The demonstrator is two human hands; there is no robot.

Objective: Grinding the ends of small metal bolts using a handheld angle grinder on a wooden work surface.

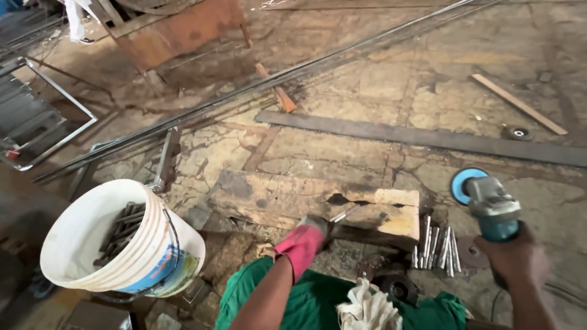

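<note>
Here the floor is cracked concrete, crossed by long steel bars and a flat strip. On the left a white bucket leans over, holding dark metal rods. In the middle lies a worn wood block, serving as a bench.

The left hand, in a pink glove, is closed on a short metal rod and presses it flat on the block, its tip pointing right. The right hand is bare and wrapped tight round the body of a teal grinder, whose blue disc hangs in the air well to the right of the rod, not touching anything. Just below the block's right end lies a small row of bright cut pieces.

By my reading, one rod is set up for grinding or cutting and the disc has not yet met it. The next move calls for bringing the disc across to the rod's free end, with the gloved fingers clear and the rod pinned firm.
</note>
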